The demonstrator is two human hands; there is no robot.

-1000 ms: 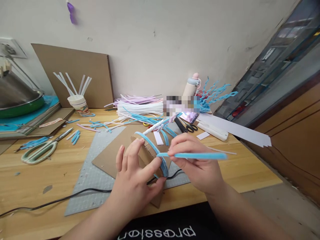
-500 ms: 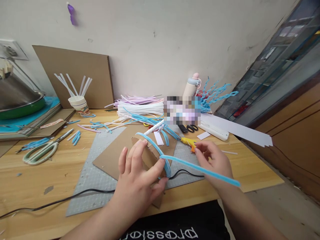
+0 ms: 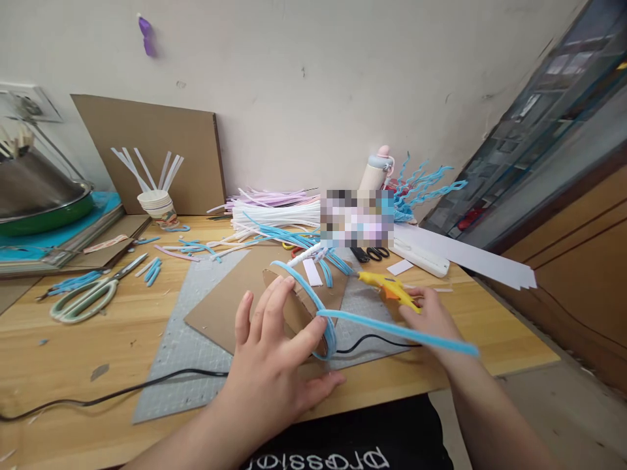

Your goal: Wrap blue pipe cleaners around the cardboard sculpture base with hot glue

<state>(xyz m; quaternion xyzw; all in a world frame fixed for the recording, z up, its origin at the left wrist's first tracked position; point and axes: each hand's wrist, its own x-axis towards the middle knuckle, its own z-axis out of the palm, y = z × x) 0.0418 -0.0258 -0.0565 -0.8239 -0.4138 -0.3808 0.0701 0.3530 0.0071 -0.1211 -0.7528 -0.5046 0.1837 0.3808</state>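
My left hand (image 3: 274, 356) steadies a round cardboard piece (image 3: 297, 305) that stands tilted on edge. Blue pipe cleaner (image 3: 302, 281) runs along its rim, and a loose length of it (image 3: 396, 329) sticks out to the right. My left index finger presses where this length leaves the rim, while the thumb is stretched out below, apart from the cardboard. My right hand (image 3: 434, 323) has its fingers closed on the handle end of a yellow hot glue gun (image 3: 379, 281). The gun's nozzle points left, towards the blue pipe cleaners on the mat.
A flat cardboard sheet (image 3: 215, 316) lies on the grey cutting mat (image 3: 169, 378). A black cord (image 3: 161, 375) crosses the table. Green-handled scissors (image 3: 85, 300) lie left. Behind are white pipe cleaners (image 3: 274, 214), a paper cup (image 3: 157, 207) and a bottle (image 3: 373, 171).
My right hand has shifted right and slightly down along the glue gun, leaving more of the gun showing. My left thumb has moved away from the cardboard piece's lower edge.
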